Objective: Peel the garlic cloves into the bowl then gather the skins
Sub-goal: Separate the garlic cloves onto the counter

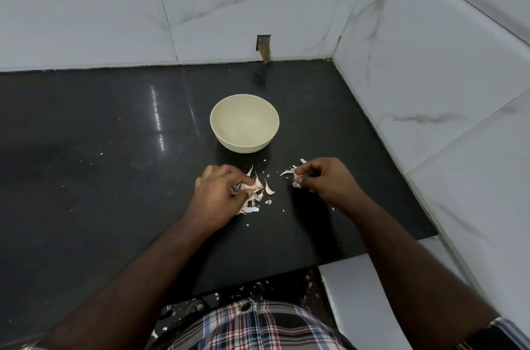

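Left hand (220, 192) grip grasping garlic cloves (259, 187), right hand (324, 177) grip pinching skins (294, 174), bowl (244, 123) behind

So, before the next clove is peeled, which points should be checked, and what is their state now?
1. Round cream bowl upright, within reach on the black stone counter: ok.
2. Bowl holds no skins: ok, it looks empty.
3. Left hand on the pile of pale garlic cloves and skins: ok.
4. Right hand pinches a papery garlic piece: ok.
5. Piece is clove or only skin: cannot tell.
6. Skins gathered: not ok, white flakes are scattered.
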A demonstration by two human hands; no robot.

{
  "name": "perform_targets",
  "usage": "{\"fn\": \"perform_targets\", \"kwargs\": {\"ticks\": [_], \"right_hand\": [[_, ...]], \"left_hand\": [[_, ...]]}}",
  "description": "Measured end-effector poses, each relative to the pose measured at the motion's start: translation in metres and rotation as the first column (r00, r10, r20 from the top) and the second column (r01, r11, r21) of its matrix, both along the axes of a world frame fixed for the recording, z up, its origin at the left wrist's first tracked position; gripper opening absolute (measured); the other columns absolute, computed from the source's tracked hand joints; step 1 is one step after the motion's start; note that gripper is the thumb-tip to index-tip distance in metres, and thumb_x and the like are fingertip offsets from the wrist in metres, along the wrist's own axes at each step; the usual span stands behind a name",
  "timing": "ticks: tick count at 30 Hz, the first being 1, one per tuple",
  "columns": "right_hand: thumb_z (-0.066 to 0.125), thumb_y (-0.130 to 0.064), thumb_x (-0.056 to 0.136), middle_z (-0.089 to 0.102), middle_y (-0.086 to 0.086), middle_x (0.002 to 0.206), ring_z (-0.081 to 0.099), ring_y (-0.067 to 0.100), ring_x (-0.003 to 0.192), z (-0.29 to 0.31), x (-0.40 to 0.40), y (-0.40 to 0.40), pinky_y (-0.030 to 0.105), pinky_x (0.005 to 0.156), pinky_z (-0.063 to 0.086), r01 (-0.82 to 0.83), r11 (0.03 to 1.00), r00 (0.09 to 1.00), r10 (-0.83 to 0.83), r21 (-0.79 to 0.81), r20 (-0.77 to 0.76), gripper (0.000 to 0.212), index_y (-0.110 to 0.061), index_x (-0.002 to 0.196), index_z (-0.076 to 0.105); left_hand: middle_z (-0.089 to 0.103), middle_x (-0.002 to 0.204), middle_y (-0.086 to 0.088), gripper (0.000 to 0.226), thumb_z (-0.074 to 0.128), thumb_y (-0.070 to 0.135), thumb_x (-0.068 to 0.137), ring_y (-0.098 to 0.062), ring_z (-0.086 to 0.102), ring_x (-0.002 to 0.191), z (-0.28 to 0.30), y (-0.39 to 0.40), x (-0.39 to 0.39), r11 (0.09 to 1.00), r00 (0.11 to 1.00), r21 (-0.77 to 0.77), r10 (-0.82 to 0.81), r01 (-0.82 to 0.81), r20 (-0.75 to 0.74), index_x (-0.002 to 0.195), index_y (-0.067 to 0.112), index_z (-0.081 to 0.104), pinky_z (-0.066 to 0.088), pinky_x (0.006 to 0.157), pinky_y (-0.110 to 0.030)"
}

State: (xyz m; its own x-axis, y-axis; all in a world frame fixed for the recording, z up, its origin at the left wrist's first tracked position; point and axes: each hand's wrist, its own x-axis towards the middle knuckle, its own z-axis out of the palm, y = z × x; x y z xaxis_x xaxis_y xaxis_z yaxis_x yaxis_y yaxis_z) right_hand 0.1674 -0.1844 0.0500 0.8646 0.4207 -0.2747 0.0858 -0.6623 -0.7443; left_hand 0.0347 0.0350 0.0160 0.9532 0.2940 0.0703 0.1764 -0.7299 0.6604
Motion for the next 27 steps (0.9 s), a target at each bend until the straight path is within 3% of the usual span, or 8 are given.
{"fn": "perform_targets", "kwargs": {"ticks": [3, 5, 10, 13, 17, 20, 24, 27], "right_hand": [[0.078, -0.014, 0.080, 0.071, -0.015, 0.088, 0.063, -0.002, 0.076, 0.007, 0.001, -0.004, 0.011, 0.066, 0.045, -0.047, 0.991, 0.994, 0.059, -0.128, 0.091, 0.023, -0.029, 0.098, 0.077], [0.075, -0.010, 0.080, 0.068, -0.018, 0.084, 0.062, -0.003, 0.070, 0.010, 0.003, -0.007, 0.006, 0.057, 0.040, -0.034, 0.987, 0.993, 0.051, -0.155, 0.107, 0.027, -0.030, 0.098, 0.077], [0.071, -0.018, 0.087, 0.073, -0.015, 0.086, 0.068, 0.000, 0.081, 0.017, 0.000, -0.009, 0.022, 0.080, 0.054, 0.043, 0.996, 0.976, -0.026, -0.073, 0.218, 0.014, -0.026, 0.097, 0.079], [0.071, -0.022, 0.088, 0.073, -0.010, 0.092, 0.066, 0.007, 0.085, 0.016, -0.008, -0.006, 0.022, 0.078, 0.049, 0.054, 0.995, 0.940, -0.024, -0.079, 0.341, 0.013, -0.023, 0.099, 0.078], [0.070, -0.017, 0.086, 0.064, -0.007, 0.085, 0.061, 0.013, 0.086, 0.003, -0.041, 0.016, 0.026, 0.080, 0.046, -0.225, 0.968, 0.913, 0.250, -0.115, 0.323, 0.018, -0.023, 0.101, 0.079], [0.061, -0.027, 0.091, 0.067, 0.001, 0.099, 0.063, 0.019, 0.093, -0.015, -0.071, 0.033, 0.030, 0.082, 0.051, -0.508, 0.842, 0.794, 0.539, -0.181, 0.281, 0.027, -0.024, 0.114, 0.075], [0.051, -0.043, 0.094, 0.057, -0.004, 0.112, 0.059, 0.019, 0.104, -0.022, -0.080, 0.035, 0.035, 0.083, 0.052, -0.472, 0.828, 0.786, 0.550, -0.302, 0.283, 0.034, -0.036, 0.125, 0.064], [0.051, -0.046, 0.094, 0.055, -0.006, 0.102, 0.060, 0.017, 0.098, -0.019, -0.069, 0.019, 0.033, 0.077, 0.052, -0.427, 0.828, 0.786, 0.539, -0.365, 0.303, 0.034, -0.034, 0.122, 0.068]], "left_hand": [[0.058, 0.108, 0.025, 0.016, 0.073, 0.036, 0.087, -0.007, 0.039, 0.115, 0.001, -0.003, 0.002, 1.000, 1.000, 0.021, -0.016, 0.017, -0.021, 0.101, 0.044, 0.072, 0.027, 0.092, -0.033], [0.056, 0.108, 0.026, 0.017, 0.072, 0.035, 0.088, -0.006, 0.038, 0.114, 0.002, -0.004, 0.003, 0.999, 1.000, 0.033, -0.021, 0.022, -0.022, 0.101, 0.045, 0.072, 0.026, 0.092, -0.033], [0.062, 0.106, 0.023, 0.015, 0.066, 0.036, 0.086, -0.014, 0.050, 0.111, -0.003, 0.007, 0.003, 1.000, 1.000, -0.020, -0.009, 0.009, 0.009, 0.098, 0.041, 0.073, 0.039, 0.098, -0.039], [0.062, 0.100, 0.022, 0.020, 0.069, 0.019, 0.087, -0.010, 0.054, 0.105, -0.003, 0.013, 0.002, 0.998, 0.999, -0.067, -0.020, 0.023, 0.046, 0.098, 0.035, 0.075, 0.038, 0.096, -0.029], [0.064, 0.103, 0.022, 0.022, 0.070, 0.017, 0.087, -0.001, 0.055, 0.102, -0.005, 0.018, 0.002, 0.990, 0.994, -0.101, -0.097, 0.102, 0.056, 0.103, 0.032, 0.075, 0.043, 0.099, -0.036], [0.066, 0.107, 0.019, 0.024, 0.068, 0.017, 0.086, -0.002, 0.056, 0.106, -0.011, 0.021, 0.001, 0.989, 0.994, -0.101, -0.102, 0.106, 0.044, 0.104, 0.031, 0.075, 0.041, 0.103, -0.036], [0.065, 0.110, 0.020, 0.032, 0.067, 0.009, 0.088, -0.001, 0.054, 0.109, -0.014, 0.023, -0.002, 0.996, 0.999, -0.075, -0.055, 0.055, 0.001, 0.106, 0.035, 0.073, 0.029, 0.097, -0.009], [0.066, 0.109, 0.020, 0.030, 0.068, 0.012, 0.088, -0.006, 0.055, 0.108, -0.016, 0.024, -0.002, 0.995, 0.999, -0.088, -0.051, 0.049, -0.019, 0.105, 0.037, 0.073, 0.038, 0.098, -0.022]]}}
